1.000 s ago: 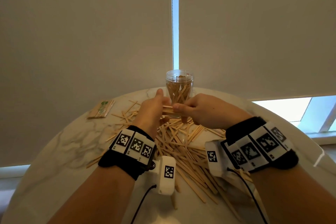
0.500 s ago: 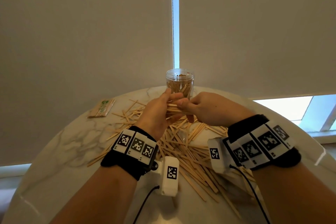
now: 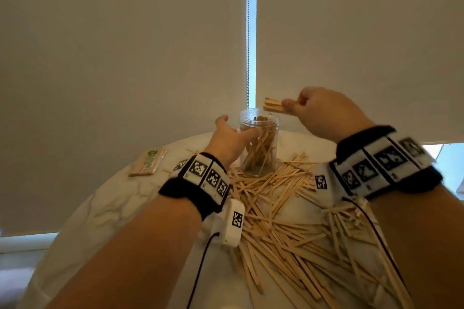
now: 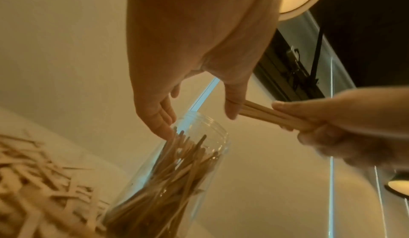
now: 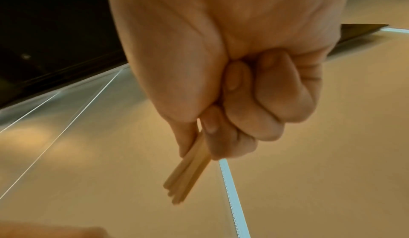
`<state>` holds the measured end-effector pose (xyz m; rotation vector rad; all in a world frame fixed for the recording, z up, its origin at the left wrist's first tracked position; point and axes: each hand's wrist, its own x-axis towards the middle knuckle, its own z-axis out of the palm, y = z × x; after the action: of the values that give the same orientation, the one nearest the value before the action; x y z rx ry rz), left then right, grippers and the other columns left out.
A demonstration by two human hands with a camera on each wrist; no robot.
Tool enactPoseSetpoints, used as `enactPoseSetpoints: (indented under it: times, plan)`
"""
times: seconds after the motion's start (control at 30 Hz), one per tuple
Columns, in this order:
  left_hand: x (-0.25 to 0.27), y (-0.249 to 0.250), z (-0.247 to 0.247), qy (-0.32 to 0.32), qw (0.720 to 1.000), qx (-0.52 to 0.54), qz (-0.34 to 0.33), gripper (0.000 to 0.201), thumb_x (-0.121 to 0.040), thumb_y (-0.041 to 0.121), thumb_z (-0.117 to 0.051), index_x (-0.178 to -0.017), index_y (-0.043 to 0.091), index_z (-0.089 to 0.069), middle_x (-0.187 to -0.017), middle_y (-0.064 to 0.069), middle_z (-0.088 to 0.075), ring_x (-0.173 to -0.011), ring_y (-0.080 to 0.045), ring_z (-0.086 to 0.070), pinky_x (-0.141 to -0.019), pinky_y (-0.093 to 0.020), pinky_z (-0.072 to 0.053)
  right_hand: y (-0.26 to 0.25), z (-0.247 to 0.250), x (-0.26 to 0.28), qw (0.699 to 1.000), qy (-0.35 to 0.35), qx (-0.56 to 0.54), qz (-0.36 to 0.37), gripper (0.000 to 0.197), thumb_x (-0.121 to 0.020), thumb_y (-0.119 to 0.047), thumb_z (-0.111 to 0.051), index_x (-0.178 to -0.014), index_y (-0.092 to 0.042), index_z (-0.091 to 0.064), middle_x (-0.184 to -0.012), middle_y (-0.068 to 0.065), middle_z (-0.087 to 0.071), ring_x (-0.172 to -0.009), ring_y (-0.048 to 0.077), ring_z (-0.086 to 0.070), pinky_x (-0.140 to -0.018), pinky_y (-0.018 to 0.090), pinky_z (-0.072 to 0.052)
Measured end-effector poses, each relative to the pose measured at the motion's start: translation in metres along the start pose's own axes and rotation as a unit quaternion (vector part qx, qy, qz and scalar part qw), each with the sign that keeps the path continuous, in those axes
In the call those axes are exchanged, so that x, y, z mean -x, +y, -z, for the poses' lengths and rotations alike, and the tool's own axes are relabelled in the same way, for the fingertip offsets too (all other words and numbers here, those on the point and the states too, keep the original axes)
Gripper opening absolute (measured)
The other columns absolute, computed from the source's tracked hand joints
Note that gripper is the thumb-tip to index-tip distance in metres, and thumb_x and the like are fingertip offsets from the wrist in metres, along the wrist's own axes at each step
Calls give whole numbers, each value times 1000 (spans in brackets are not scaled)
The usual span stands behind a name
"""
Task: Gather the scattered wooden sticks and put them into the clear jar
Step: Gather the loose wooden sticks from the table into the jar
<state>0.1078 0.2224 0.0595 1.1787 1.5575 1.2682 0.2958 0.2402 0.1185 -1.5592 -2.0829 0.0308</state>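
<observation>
The clear jar (image 3: pixel 259 148), partly filled with wooden sticks, stands at the far side of the table. My right hand (image 3: pixel 288 105) is raised just above and right of the jar's mouth and pinches a small bundle of sticks (image 3: pixel 273 105), whose free ends point left toward the mouth. In the right wrist view my right hand (image 5: pixel 199 136) has its fingers curled around the bundle (image 5: pixel 188 175). My left hand (image 3: pixel 236 128) is spread at the jar's upper left, thumb across its front. In the left wrist view its fingers (image 4: pixel 163 128) touch the jar (image 4: pixel 177 180) near the rim.
A big pile of loose sticks (image 3: pixel 276 211) covers the round marble table (image 3: pixel 108 208) between my forearms and up to the jar's base. A wrapped packet of sticks (image 3: pixel 148 162) lies at the far left. Window blinds hang close behind the table.
Both hands were squaring the bundle together low in front of the jar. My right hand has since lifted it up beside the jar's mouth, and my left hand has let go and moved to the jar.
</observation>
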Motion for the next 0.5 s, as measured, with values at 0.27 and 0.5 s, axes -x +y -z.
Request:
enactPoseSetpoints:
  times: [0.27,0.5]
  plan:
    - [-43,6,-25,-54,990,-130,-10,151,-53,50,-93,-155,21,15,-154,-13,-36,-139,-31,-39,-112,-45,-35,-56,-19,-92,933,-122,326,90,43,-75,-56,-78,-76,-17,-59,-69,-6,-55,-62,17,-55,-70,33,-54]
    - [-50,-12,-17,-40,984,-161,-57,109,-77,30,-82,-154,24,-5,-133,-10,-54,-118,-30,-56,-99,-40,-47,-68,-63,-125,912,-244,314,102,14,-83,-24,-76,-93,-17,-68,-69,-4,-55,-61,15,-54,-52,26,-44]
